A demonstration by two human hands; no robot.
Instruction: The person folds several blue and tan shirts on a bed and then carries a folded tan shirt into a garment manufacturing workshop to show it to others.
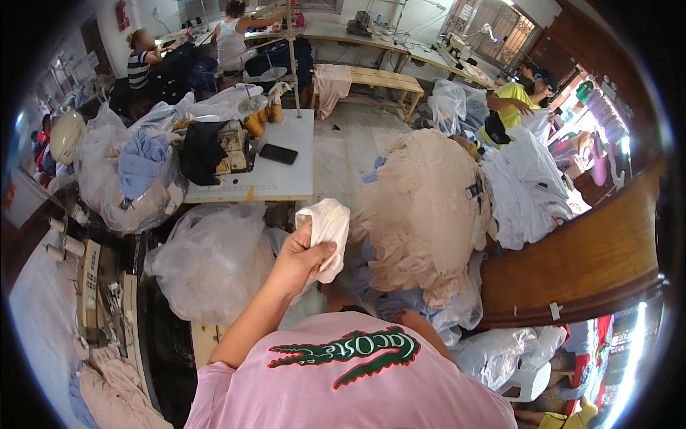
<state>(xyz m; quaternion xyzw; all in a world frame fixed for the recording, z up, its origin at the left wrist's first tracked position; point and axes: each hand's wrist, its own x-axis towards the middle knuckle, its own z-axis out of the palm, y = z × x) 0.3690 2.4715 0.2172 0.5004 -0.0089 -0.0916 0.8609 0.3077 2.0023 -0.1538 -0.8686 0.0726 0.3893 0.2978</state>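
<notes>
- Head view: the left hand [300,259] is raised in front of the pink shirt [343,379], its grip clamped on a folded piece of cream-white cloth [326,227].
- The cloth hangs above a clear plastic bag [211,268], just beside a heap of beige ruffled fabric [421,207].
- The right hand is out of sight.
- A white desk [282,175] beyond carries a black phone [278,154].

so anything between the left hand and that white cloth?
No. The left hand already grips the white cloth, fingers wrapped around its lower part. Nothing visible sits between them. The right hand is out of view.
</notes>
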